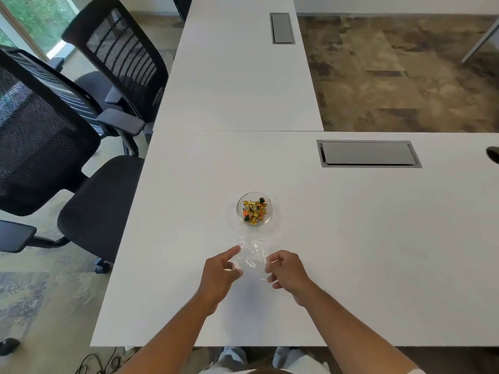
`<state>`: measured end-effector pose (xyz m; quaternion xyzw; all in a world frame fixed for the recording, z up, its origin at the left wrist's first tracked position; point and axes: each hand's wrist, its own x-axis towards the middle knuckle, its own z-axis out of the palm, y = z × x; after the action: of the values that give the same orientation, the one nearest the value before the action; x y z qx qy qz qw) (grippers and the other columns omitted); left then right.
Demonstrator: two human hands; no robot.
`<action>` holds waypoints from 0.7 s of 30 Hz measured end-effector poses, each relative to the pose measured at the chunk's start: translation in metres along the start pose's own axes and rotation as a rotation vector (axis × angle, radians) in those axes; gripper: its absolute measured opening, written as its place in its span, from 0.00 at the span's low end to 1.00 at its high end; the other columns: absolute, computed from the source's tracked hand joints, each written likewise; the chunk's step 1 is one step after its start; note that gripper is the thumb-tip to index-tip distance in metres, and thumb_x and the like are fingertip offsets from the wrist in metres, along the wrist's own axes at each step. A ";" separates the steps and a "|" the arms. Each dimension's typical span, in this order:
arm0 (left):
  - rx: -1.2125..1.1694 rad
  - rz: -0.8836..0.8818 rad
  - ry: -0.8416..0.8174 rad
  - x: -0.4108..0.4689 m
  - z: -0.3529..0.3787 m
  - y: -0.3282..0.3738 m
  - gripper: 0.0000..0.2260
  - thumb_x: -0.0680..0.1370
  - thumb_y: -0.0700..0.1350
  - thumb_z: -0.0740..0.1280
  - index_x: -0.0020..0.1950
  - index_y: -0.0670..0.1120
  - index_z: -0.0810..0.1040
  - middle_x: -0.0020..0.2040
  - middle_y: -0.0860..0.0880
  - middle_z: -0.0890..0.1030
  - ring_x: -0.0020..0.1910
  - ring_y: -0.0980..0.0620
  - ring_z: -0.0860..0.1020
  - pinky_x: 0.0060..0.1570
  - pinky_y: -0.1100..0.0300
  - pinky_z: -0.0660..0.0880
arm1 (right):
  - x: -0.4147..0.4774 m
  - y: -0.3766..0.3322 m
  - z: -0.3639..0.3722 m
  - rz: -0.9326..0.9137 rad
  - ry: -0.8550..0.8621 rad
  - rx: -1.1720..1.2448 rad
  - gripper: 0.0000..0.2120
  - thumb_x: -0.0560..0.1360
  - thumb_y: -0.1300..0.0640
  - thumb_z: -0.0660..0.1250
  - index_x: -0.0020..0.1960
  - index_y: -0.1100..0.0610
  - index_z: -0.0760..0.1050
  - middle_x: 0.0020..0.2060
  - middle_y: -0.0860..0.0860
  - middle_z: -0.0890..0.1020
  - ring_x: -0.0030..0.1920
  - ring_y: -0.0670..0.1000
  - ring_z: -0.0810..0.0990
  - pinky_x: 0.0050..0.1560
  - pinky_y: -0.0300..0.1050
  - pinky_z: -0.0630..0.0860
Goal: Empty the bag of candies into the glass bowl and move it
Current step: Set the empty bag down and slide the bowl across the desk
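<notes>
Candies (254,209) heaped in glass bowl (241,215), clear bag (251,259) empty

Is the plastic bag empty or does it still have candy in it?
Empty: the clear plastic bag lies flat between both hands, nothing visible inside; the candies fill the glass bowl.

No text, label, brand or number can be read anywhere; the candy wrappers are too small to tell.

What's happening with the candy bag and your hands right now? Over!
Both hands, left and right, pinching the clear bag, flat on the table. Bag looks empty. Candies in the glass bowl. Nothing in the way.
</notes>
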<state>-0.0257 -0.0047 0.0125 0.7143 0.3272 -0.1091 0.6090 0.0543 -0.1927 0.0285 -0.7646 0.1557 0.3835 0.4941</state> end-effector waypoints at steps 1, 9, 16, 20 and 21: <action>0.014 -0.010 -0.002 0.003 -0.001 -0.003 0.29 0.79 0.33 0.75 0.78 0.52 0.80 0.52 0.38 0.87 0.51 0.44 0.85 0.53 0.59 0.83 | 0.002 0.002 0.002 0.000 0.018 -0.012 0.07 0.78 0.66 0.65 0.52 0.59 0.80 0.41 0.55 0.86 0.35 0.53 0.82 0.34 0.44 0.79; 0.187 -0.058 -0.037 0.026 0.000 -0.013 0.32 0.77 0.31 0.76 0.80 0.49 0.77 0.47 0.43 0.89 0.41 0.51 0.84 0.44 0.66 0.82 | 0.030 0.016 0.024 0.025 0.152 -0.133 0.07 0.72 0.62 0.67 0.44 0.50 0.79 0.47 0.56 0.87 0.47 0.61 0.88 0.45 0.56 0.86; 0.327 -0.031 -0.040 0.034 0.004 -0.022 0.31 0.75 0.33 0.78 0.78 0.45 0.78 0.66 0.46 0.84 0.45 0.56 0.82 0.40 0.78 0.75 | 0.033 0.023 0.029 -0.014 0.120 -0.336 0.16 0.78 0.59 0.69 0.65 0.59 0.78 0.59 0.57 0.85 0.56 0.58 0.83 0.51 0.46 0.80; 0.368 -0.003 -0.012 0.037 0.006 -0.027 0.30 0.74 0.33 0.80 0.75 0.44 0.79 0.70 0.46 0.82 0.46 0.57 0.80 0.42 0.77 0.74 | 0.034 0.024 0.029 -0.003 0.101 -0.382 0.18 0.78 0.56 0.72 0.66 0.60 0.77 0.60 0.57 0.85 0.61 0.58 0.83 0.58 0.46 0.79; 0.376 0.006 -0.004 0.038 0.006 -0.029 0.30 0.73 0.33 0.80 0.74 0.44 0.80 0.70 0.46 0.82 0.46 0.55 0.80 0.43 0.76 0.75 | 0.035 0.024 0.028 -0.003 0.100 -0.388 0.19 0.78 0.55 0.73 0.66 0.60 0.77 0.60 0.57 0.84 0.61 0.58 0.83 0.57 0.44 0.77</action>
<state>-0.0126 0.0037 -0.0332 0.8162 0.2980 -0.1679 0.4657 0.0498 -0.1746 -0.0187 -0.8639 0.1021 0.3670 0.3295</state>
